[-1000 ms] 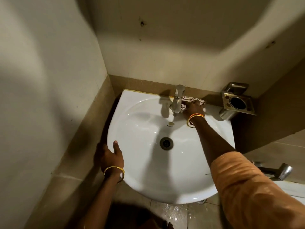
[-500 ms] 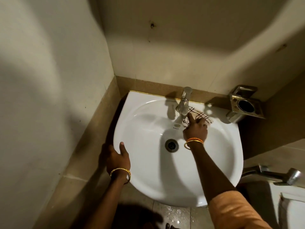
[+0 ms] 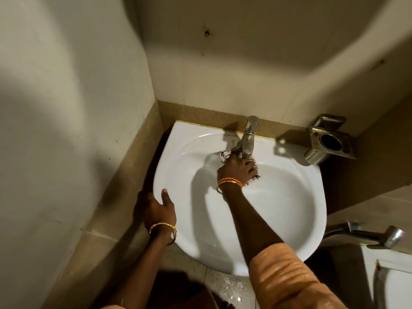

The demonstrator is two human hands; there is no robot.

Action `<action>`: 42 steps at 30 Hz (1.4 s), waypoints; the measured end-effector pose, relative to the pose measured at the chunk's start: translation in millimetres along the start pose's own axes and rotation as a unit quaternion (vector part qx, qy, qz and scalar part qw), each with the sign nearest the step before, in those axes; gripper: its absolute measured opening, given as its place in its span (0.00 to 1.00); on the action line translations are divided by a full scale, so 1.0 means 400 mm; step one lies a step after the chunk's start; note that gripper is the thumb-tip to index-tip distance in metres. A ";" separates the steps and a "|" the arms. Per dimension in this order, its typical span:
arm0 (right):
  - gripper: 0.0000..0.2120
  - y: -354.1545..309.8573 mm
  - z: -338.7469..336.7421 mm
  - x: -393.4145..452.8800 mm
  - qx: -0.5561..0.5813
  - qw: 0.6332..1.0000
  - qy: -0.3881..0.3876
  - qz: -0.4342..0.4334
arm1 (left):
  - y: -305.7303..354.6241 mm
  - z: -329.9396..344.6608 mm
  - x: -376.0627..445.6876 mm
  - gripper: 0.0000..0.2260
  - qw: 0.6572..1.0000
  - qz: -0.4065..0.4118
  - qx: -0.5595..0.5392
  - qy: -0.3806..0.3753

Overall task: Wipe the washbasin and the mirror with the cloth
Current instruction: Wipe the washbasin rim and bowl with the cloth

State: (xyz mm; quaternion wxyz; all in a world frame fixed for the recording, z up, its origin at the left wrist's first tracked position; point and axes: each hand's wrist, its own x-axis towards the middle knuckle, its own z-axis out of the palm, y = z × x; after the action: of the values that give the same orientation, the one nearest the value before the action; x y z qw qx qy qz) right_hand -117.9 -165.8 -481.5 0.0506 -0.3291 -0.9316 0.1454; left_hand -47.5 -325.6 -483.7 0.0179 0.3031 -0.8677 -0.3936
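Right hand (image 3: 237,169) is down inside the white washbasin (image 3: 278,208), at the far slope of the bowl, pressing the checked cloth (image 3: 225,155) against the porcelain. Cloth is bunched under the palm and fingers; its frayed edges poke out just beyond the fingertips and off the hand's right side. Whether those fingers are flat on it or curled into it, I can't tell from here. The steel tap (image 3: 248,139) stands right past the fingertips, the cloth touching its base. Orange and gold bangles (image 3: 229,182) sit on that wrist, an orange sleeve (image 3: 285,279) further up the arm.

Left hand (image 3: 159,208) is on the basin's near-left rim, thumb lying straight on top of the white edge, the other fingers wrapped down over the outside, gripping it. Gold bangle (image 3: 163,229) on that wrist.

Well off to the right of the working hand, a metal holder (image 3: 327,140) is fixed to the wall beside the basin's back corner. Nearer the person on that side, a chrome handle (image 3: 379,236) sticks out. Wet floor tiles (image 3: 231,286) glint below the basin's front edge.
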 end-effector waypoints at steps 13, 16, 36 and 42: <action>0.21 -0.124 0.047 0.112 0.014 0.997 -0.046 -0.067 | -0.006 -0.011 0.017 0.26 0.998 -0.018 -0.060 -0.030; 0.26 -0.150 0.083 0.108 0.018 0.989 -0.051 -0.137 | 0.008 -0.013 0.014 0.24 0.995 -0.041 -0.087 -0.019; 0.29 -0.024 0.108 -0.212 0.287 0.877 -0.286 -0.258 | -0.027 0.022 0.042 0.21 0.959 -0.101 -0.260 -0.055; 0.27 -0.036 0.096 -0.140 0.538 0.840 0.011 0.070 | -0.022 0.017 0.034 0.20 0.980 -0.059 -0.191 -0.027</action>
State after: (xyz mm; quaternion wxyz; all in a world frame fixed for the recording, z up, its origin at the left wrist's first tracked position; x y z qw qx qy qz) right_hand -90.3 -220.9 -513.7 0.2196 -0.3155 -0.6807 0.6236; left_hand -55.9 -333.0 -497.3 0.0291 0.3340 -0.7576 -0.5601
